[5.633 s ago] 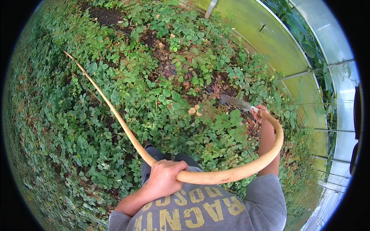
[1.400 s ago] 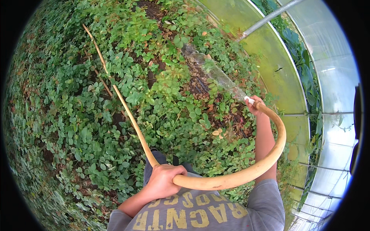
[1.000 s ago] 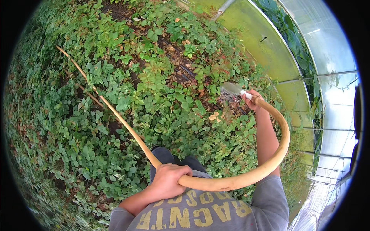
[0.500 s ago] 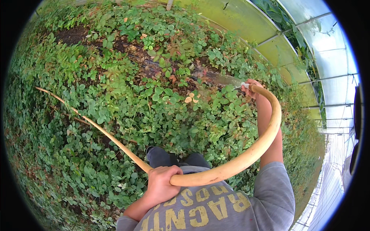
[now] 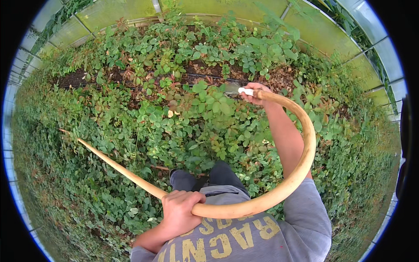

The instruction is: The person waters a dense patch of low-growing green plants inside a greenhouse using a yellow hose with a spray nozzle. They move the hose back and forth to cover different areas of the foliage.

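A thick cream-coloured hose [image 5: 279, 196] loops across my body in a wide curve. My left hand [image 5: 180, 212] is wrapped round it near my waist, and from there its other stretch runs off to the left into the leaves. Out ahead, my right hand [image 5: 256, 98] grips the hose's far end, where a short white nozzle [image 5: 245, 91] points left. A greyish, translucent spray of water [image 5: 231, 89] leaves the nozzle just above the foliage. Part of the right hand's fingers is hidden behind the hose.
Dense low leafy plants [image 5: 174, 139] surround my legs [image 5: 224, 174]. Beyond them, a strip of brown soil and dry leaves [image 5: 279, 77] carries a thin black tube [image 5: 205, 77]. Yellow-green greenhouse panels [image 5: 244, 15] with metal bars close off the far side.
The view has turned to the right. My right hand and the nozzle appear farther left, over another part of the plants. My left hand keeps its hold on the hose.
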Available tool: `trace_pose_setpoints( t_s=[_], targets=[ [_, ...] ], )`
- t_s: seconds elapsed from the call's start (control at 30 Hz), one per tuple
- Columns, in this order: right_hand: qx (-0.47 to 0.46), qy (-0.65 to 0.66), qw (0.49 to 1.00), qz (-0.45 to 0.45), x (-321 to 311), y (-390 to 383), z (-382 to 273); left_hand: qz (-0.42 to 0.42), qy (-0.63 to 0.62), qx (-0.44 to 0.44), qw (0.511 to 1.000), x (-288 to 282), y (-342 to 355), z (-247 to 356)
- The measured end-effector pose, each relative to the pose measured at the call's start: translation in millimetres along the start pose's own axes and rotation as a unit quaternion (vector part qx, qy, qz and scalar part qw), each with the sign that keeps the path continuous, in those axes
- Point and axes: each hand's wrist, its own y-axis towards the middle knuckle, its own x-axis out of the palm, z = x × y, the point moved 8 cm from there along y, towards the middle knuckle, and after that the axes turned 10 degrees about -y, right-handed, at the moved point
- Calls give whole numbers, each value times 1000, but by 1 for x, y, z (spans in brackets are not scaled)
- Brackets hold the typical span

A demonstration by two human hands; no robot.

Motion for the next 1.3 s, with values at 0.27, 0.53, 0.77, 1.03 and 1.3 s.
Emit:
trace_pose_setpoints(
  t_s=[0.27,0.53,0.77,1.03,1.3],
  targets=[
    [-40,-312,930,190,-77,-73,-57,54,-41,-73,995,42,-7,46],
    [-100,-267,958,-20,26,-34,-55,124,-63,-77,987,13,-32,23],
    [-43,-122,967,220,-62,-82,-65,201,-87,107,970,-36,-47,-3],
    [86,-36,995,48,51,-6,-21,297,-168,121,932,-127,-51,-29],
    [33,-66,979,189,28,-28,-31,302,-117,136,936,-154,-33,-36]
  ],
)
